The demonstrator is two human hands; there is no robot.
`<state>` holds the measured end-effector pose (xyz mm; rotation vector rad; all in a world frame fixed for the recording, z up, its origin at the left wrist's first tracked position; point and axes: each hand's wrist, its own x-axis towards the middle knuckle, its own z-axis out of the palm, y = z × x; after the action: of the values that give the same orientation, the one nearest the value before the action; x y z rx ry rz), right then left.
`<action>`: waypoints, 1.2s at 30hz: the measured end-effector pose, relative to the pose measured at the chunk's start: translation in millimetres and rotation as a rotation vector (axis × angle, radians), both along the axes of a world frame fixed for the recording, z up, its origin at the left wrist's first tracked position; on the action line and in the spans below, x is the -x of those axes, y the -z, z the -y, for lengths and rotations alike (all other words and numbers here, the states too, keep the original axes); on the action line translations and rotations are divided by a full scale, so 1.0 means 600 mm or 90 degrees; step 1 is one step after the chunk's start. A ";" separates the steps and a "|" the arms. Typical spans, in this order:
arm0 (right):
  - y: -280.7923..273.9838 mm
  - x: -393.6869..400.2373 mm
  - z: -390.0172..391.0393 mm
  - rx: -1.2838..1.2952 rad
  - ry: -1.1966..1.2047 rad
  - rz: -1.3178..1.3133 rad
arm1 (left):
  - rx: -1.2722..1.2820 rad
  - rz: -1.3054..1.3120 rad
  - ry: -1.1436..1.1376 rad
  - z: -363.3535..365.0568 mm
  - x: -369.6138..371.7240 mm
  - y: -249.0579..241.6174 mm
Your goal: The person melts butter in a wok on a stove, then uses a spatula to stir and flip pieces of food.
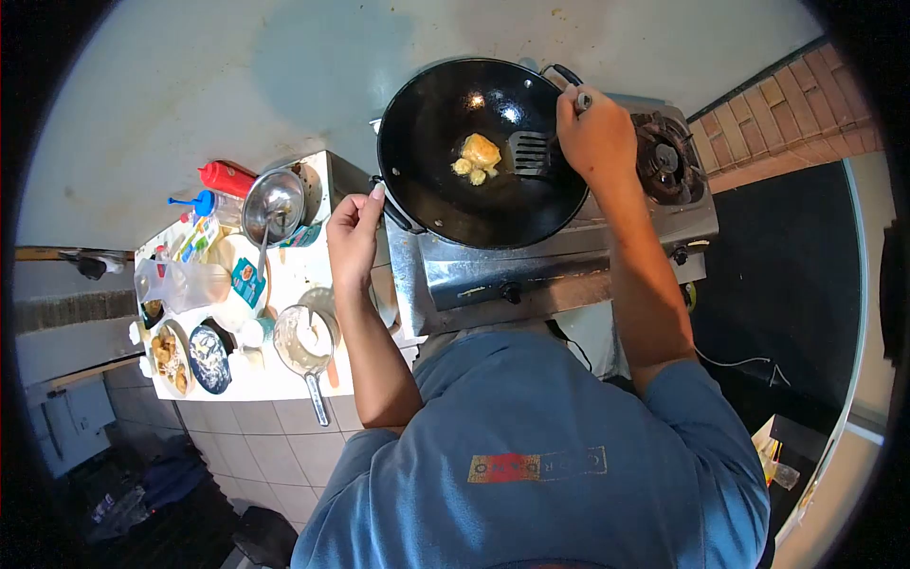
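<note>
A black wok [445, 209] sits on the metal gas stove [464, 275]. Inside it lies a golden-brown piece of fried food [480, 152] with smaller pale bits around its lower side. My right hand [599, 137] is closed around the handle of a slotted spatula [528, 154], whose blade rests in the wok just right of the food. At the wok's left side, my left hand [356, 235] is closed on the loop handle, thumb on top; its fingertips are partly hidden.
A bare gas burner [668, 159] is to the right. The white side table [256, 379] on the left holds a metal bowl [274, 204], a red squeeze bottle [226, 177], a saucepan [305, 341] of white batter, a plate of food [171, 357] and a dark floured plate [209, 358].
</note>
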<state>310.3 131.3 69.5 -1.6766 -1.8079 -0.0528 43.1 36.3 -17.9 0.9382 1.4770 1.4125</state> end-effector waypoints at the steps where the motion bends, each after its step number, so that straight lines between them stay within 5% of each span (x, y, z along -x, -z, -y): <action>1: 0.004 -0.001 -0.004 -0.017 0.027 -0.023 | -0.010 -0.009 0.001 0.000 0.001 0.002; 27: -0.009 -0.001 -0.006 -0.155 0.023 0.023 | 0.002 -0.022 -0.034 0.014 0.006 -0.007; 36: 0.007 0.009 -0.018 -0.084 0.081 -0.014 | -0.015 -0.020 -0.040 0.021 0.003 -0.022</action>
<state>305.2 142.0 65.4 -1.6884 -1.6437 -0.2044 41.5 23.9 -5.0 0.9407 1.5279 1.4692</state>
